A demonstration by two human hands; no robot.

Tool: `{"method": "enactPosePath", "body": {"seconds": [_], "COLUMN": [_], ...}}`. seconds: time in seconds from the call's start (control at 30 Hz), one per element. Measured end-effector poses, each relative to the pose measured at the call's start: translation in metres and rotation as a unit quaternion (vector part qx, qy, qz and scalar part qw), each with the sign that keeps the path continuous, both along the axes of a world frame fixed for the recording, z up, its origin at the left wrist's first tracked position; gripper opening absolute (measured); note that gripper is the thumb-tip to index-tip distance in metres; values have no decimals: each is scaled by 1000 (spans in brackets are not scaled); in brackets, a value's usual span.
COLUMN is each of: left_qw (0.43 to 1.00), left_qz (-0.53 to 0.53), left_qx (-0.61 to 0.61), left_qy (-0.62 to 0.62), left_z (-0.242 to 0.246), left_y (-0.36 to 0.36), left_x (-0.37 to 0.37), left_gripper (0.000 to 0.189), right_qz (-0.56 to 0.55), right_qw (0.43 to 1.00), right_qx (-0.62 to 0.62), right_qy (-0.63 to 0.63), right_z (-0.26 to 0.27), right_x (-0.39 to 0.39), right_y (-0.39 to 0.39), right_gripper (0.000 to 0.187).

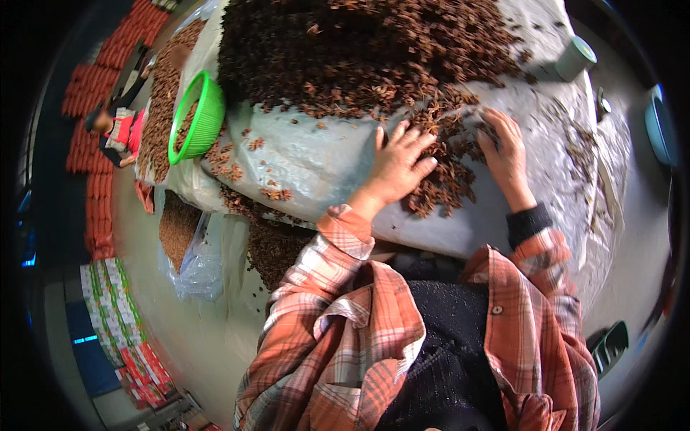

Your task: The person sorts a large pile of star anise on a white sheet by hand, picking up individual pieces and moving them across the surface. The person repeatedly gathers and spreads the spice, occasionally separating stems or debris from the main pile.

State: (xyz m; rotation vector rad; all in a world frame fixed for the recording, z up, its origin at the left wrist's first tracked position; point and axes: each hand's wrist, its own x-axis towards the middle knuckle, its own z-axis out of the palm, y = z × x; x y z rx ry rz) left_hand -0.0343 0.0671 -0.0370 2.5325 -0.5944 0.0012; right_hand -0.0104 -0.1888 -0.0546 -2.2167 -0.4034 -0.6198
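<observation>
A large heap of brown star anise (366,54) covers the far part of a table spread with plastic sheeting (302,140). A smaller cluster of star anise (444,183) extends from it towards my body. My left hand (398,161) rests palm down on the left side of this cluster, its fingers spread. On the cluster's right side, my right hand (504,148) has its fingers bent, the tips by some pieces; whether it grips any cannot be told. Loose star anise (276,193) lies scattered on the sheeting to the left.
A green plastic basket (207,121) stands tilted at left, before another brown heap (161,108) with a person (126,132) beside it. A cylindrical container (575,59) is at the far right corner. Open sacks (180,231) stand below the table's left edge, near stacked cartons (113,307).
</observation>
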Motion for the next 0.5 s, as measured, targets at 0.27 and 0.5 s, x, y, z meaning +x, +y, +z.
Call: {"method": "enactPosePath", "body": {"seconds": [0.27, 0.5], "left_qw": [968, 957], "left_qz": [117, 161], "left_qx": [-188, -209], "left_qy": [-116, -124], "left_z": [10, 3], "left_y": [30, 35], "left_x": [-9, -9], "left_gripper": [20, 20], "right_qz": [128, 0], "right_qw": [982, 970], "right_qx": [-138, -237], "right_qy": [5, 59], "right_z": [19, 42], "right_x": [-16, -30], "right_y": [31, -28], "right_gripper": [43, 38]}}
